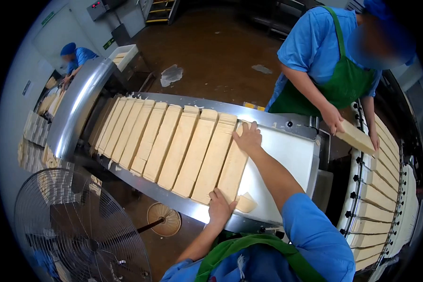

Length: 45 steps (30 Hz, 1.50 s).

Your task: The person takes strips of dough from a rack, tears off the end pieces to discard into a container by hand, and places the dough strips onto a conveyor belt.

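Nearest apron (261, 239) is cut off; left hand (220, 209) partly hides a slab (235, 168).

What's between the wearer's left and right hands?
One pale slab, running from the left hand to the right hand; the head view shows it.

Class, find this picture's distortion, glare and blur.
Head view: black corners and the bowed silver metal rail suggest lens distortion; head view: glare streaks the curved silver metal hood; head view: the green-aproned co-worker's face is blurred, the pale-yellow oblong slabs sharper.
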Motion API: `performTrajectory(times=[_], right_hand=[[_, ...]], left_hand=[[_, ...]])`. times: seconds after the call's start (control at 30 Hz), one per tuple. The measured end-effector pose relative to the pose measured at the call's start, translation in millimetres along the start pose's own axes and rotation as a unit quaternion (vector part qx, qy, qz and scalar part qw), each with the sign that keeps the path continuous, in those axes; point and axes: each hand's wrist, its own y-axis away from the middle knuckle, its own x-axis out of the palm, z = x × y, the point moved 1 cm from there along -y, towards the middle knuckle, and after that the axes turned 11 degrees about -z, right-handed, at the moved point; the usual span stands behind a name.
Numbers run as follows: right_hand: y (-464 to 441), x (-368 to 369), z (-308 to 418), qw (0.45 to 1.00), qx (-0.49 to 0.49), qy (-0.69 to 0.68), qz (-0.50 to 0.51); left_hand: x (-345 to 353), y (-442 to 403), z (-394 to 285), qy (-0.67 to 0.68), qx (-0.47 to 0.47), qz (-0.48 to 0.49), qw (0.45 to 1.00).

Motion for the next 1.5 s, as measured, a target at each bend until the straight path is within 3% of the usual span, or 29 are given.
performTrajectory(times=[0.07,0.23,0.3,0.33,0.4,0.5,0.6,0.77,0.8,0.83,0.87,0.93,0.97,1.0,1.03,1.07,1.13,1.2,1.23,1.37,1.5], right_hand=[[5,-9,-18,0.999,0.027,-0.031,-0.014],[33,-51,-99,0.974,0.21,-0.083,-0.026],[49,-64,-145,0.952,0.285,-0.104,-0.046],[45,-31,-180,0.961,0.245,-0.057,-0.113],[61,-23,-210,0.944,0.265,-0.118,-0.155],[97,-57,-238,0.886,0.377,-0.216,-0.165],[151,-78,-297,0.811,0.424,-0.316,-0.25],[311,-141,-390,0.686,0.491,-0.33,-0.423],[344,-123,-427,0.701,0.489,-0.233,-0.464],[381,-123,-454,0.684,0.52,-0.214,-0.464],[420,-128,-471,0.657,0.554,-0.212,-0.466],[497,-119,-518,0.603,0.63,-0.188,-0.452],[529,-140,-515,0.588,0.646,-0.236,-0.425],[553,-144,-521,0.592,0.669,-0.177,-0.413],[577,-145,-520,0.566,0.694,-0.183,-0.407],[608,-120,-547,0.6,0.679,-0.191,-0.379],[641,-97,-566,0.639,0.682,-0.161,-0.317],[647,-110,-565,0.652,0.696,-0.139,-0.268],[649,-116,-566,0.668,0.704,-0.114,-0.215],[655,-101,-604,0.714,0.673,-0.088,-0.174],[652,-112,-613,0.718,0.67,-0.111,-0.15]], left_hand=[[1,-1,1,-0.001,0.021,0.012,1.0],[9,-7,-15,0.025,0.114,0.071,0.991],[17,-6,-33,0.093,0.147,0.162,0.971],[29,-6,-37,0.103,0.138,0.2,0.965],[39,3,-65,-0.003,0.148,0.203,0.968],[53,16,-96,0.024,0.185,0.133,0.973],[71,38,-128,0.083,0.267,0.049,0.959],[92,108,-202,0.123,0.398,0.104,0.903],[96,129,-216,0.115,0.433,0.129,0.885],[105,147,-220,0.136,0.481,0.123,0.858],[110,165,-228,0.153,0.585,0.087,0.791],[123,197,-240,0.22,0.693,0.084,0.682],[135,211,-238,0.231,0.729,0.127,0.632],[142,224,-240,0.24,0.761,0.168,0.579],[146,235,-242,0.24,0.764,0.171,0.575],[147,248,-247,0.224,0.788,0.271,0.506],[153,273,-254,0.203,0.802,0.366,0.426],[158,298,-255,0.233,0.874,0.34,0.255],[166,305,-251,0.249,0.861,0.375,0.235],[178,323,-264,0.312,0.845,0.403,0.162],[189,333,-274,0.328,0.916,0.198,0.118]])
